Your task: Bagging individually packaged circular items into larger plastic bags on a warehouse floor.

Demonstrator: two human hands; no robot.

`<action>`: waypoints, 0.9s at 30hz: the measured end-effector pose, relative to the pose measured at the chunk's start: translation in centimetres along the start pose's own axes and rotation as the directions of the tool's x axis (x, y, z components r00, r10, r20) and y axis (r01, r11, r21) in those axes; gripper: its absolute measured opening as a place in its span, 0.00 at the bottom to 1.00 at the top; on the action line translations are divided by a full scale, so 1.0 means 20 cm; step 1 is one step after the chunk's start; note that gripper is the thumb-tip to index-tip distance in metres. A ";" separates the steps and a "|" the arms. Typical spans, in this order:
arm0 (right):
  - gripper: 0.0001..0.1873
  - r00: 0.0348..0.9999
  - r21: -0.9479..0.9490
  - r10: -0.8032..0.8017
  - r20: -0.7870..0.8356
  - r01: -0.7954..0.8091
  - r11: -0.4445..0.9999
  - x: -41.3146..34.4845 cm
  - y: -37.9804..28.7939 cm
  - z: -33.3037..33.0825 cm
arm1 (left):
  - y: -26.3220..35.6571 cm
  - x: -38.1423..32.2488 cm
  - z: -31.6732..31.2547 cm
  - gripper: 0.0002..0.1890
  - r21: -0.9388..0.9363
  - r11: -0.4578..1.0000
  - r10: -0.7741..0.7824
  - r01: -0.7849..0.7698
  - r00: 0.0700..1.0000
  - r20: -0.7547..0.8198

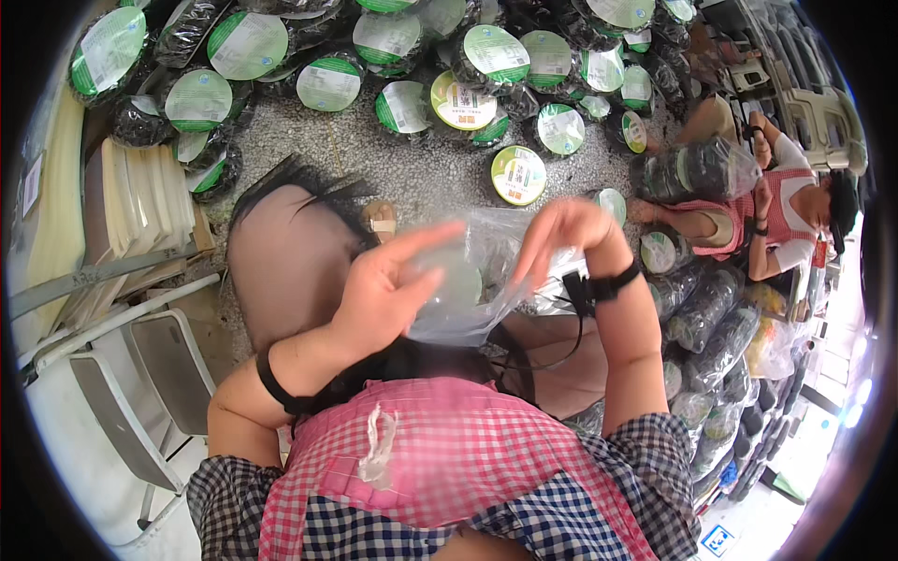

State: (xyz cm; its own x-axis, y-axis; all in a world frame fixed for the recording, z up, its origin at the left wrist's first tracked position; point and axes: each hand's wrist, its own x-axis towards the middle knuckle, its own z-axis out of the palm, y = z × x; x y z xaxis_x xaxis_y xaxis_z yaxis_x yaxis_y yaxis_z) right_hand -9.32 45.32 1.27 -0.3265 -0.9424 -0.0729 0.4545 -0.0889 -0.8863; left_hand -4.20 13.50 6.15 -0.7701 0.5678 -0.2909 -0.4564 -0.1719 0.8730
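Note:
A clear plastic bag [456, 319] lies over the person's lap between the two hands, with round dark packs partly visible through it. My left hand [393, 280] is at the bag's left side, blurred, its index finger stretched out and its thumb apart; whether it touches the film cannot be told. At the bag's right edge, my right hand [561, 235] has its fingers bent down against the plastic, and its grip is blurred. Beyond the hands, a round pack with a yellow-green label [518, 175] rests on the speckled floor [295, 133].
Many dark round packs with green-and-white labels [328, 84] cover the floor ahead. At the right sits a co-worker [786, 210] holding a filled clear bag [691, 170], near stacked filled bags [708, 308]. Flat sheets [140, 203] and folding chairs [172, 372] stand left.

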 end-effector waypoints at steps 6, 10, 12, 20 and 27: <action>0.51 -0.136 0.257 0.324 -0.936 0.367 0.894 0.09 0.50 -1.25 | -0.04 0.03 -0.05 0.23 0.117 0.993 -0.036 0.024 0.994 0.102; 0.53 -0.472 -0.078 0.107 -0.875 0.356 0.931 0.28 0.44 -1.47 | -0.06 0.08 -0.06 0.22 0.028 0.998 -0.055 0.057 0.995 -0.077; 0.44 -0.542 -0.248 -0.042 -0.839 0.313 0.917 0.27 0.40 -1.46 | -0.06 0.11 -0.07 0.22 -0.101 0.991 -0.106 0.088 0.977 -0.186; 0.35 0.337 -0.375 -0.400 -0.852 0.142 0.916 0.05 0.06 0.07 | -0.08 0.14 -0.06 0.27 -0.187 0.964 0.115 -0.192 0.926 -0.359; 0.29 0.838 -0.781 0.023 -0.544 -0.517 0.352 0.31 0.09 0.49 | -0.07 -0.04 0.17 0.24 0.154 0.965 0.193 -0.212 0.972 0.132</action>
State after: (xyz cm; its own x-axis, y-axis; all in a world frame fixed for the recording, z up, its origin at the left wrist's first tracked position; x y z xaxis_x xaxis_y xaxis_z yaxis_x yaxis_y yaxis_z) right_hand -2.30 36.16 3.66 -0.7145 -0.6166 -0.3307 -0.3184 0.7074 -0.6311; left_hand -1.48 16.01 6.43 -0.7779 0.6253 -0.0631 -0.2089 -0.1625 0.9643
